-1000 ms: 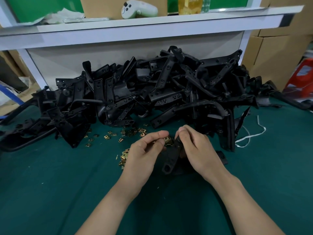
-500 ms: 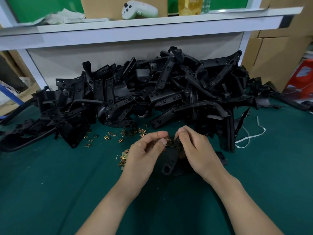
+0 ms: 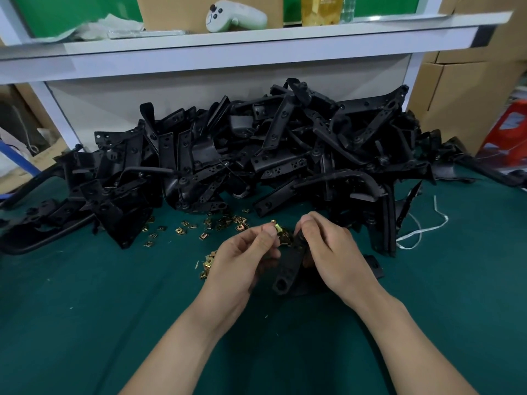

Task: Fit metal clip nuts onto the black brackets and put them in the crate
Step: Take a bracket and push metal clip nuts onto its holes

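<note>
Left hand (image 3: 245, 260): near the middle of the worktop (image 3: 85, 323), its fingers (image 3: 265, 237) pinching one brass-coloured clip nut (image 3: 276, 227) by its sides.
Right hand (image 3: 333, 252): just beside the left, fingers curled round the upper end of a black bracket (image 3: 288, 269), whose holed lower end tilts toward the near edge.
Handling: the clip nut looks light, stiff and springy (thin edges, easy to fumble). I judge it is best pinched on its flat faces, with the mouth toward the bracket's edge. The bracket looks rigid and light enough for one hand, gripped close to the end being fitted.
Loose clip nuts (image 3: 216, 223): scattered just beyond the hands.
Bracket pile (image 3: 256, 155): tangled along the far edge, under the white shelf (image 3: 228, 44).
Hidden: the bracket's upper end is covered, so I cannot tell whether the nut touches it. No crate is in view.
</note>
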A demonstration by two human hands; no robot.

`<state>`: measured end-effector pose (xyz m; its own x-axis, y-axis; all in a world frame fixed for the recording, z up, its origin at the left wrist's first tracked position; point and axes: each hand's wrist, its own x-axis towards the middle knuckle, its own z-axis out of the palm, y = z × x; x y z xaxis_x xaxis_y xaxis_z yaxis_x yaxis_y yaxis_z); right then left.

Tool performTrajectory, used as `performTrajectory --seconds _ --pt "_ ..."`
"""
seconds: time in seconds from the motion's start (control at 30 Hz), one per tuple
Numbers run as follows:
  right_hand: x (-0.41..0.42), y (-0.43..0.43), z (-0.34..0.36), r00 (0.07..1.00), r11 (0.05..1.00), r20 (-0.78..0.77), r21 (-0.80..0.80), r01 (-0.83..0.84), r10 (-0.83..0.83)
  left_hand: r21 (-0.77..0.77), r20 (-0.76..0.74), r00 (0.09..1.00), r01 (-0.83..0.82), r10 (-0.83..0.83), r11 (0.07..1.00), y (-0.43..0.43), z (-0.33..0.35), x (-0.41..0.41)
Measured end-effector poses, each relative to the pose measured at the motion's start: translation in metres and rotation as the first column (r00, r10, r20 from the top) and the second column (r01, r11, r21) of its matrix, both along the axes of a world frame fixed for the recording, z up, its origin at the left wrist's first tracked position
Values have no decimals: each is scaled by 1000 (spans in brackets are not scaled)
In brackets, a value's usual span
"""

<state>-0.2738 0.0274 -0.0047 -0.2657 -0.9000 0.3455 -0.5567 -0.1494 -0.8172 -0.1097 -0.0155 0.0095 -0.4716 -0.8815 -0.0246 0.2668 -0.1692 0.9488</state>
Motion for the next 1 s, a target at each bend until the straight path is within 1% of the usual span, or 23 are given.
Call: performTrajectory --seconds 0.13,0.3,0.43,0.63,0.8,1.0 --pt "-1 0 -1 1000 1000 -2 5 -1 1 9 14 1000 -13 13 1000 1 1 -1" --pt "-1 -1 -2 1000 1000 5 10 -9 9 -110 127 988 -75 89 991 0 -4 -1" --pt "-1 -1 -2 1000 1000 16 10 -17 17 -191 190 976 -67 104 979 2 -6 0" --pt "0 -1 -2 1000 1000 13 6 -21 21 -164 189 979 -43 74 986 2 -7 -1" --pt "1 -2 -3 1000 1000 -21 13 -16 16 -185 190 982 21 15 983 4 -5 -2" --pt "0 -2 -2 999 1000 -46 23 -5 6 -178 206 977 -15 52 984 3 -7 -1"
